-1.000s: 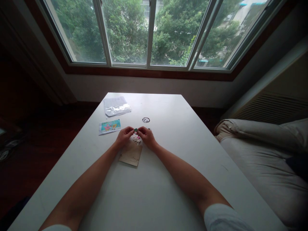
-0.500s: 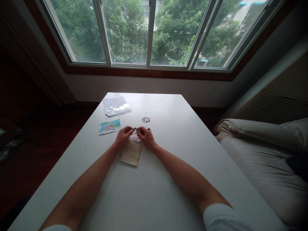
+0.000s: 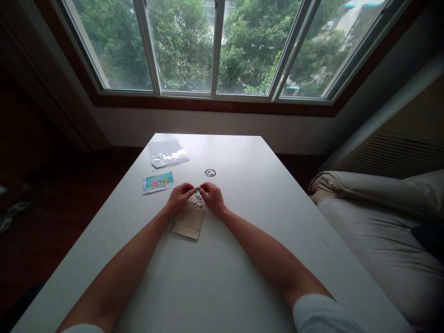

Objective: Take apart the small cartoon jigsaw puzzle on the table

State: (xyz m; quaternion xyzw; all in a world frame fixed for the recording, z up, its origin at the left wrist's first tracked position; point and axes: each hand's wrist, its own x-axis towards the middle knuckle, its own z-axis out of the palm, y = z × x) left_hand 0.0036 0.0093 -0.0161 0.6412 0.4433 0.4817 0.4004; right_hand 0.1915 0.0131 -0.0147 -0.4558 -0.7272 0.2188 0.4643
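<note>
One card (image 3: 159, 182): lying flat on the left of the table (image 3: 215, 277), picture side showing, near the left hand but not touching it.
Bag (image 3: 169, 153): lying flat beyond the card; neither hand is reaching for it, so unpacking is looking finished.
Left hand (image 3: 179, 196): pinching, thumb and fingers gripping the left end of the green piece.
Board (image 3: 188, 225): lying flat on the near side of the hands; its showing part is carrying no pieces, so nothing is looking set there. The left hand is hiding some of the rest.
Pieces (image 3: 196, 201): lying loose in a small heap between the hands, by the board's far edge; whether any are overlapping it, I cannot tell. Most are looking unjoined, so the bulk of the work is seemingly remaining.
Green piece (image 3: 197, 189): sitting between both sets of fingertips, being handled now; whether it is one bit or several joined is too small to tell.
Disc (image 3: 210, 173): lying beyond the right hand, apart from it.
Right hand (image 3: 212, 198): pinching the green piece's right end.
</note>
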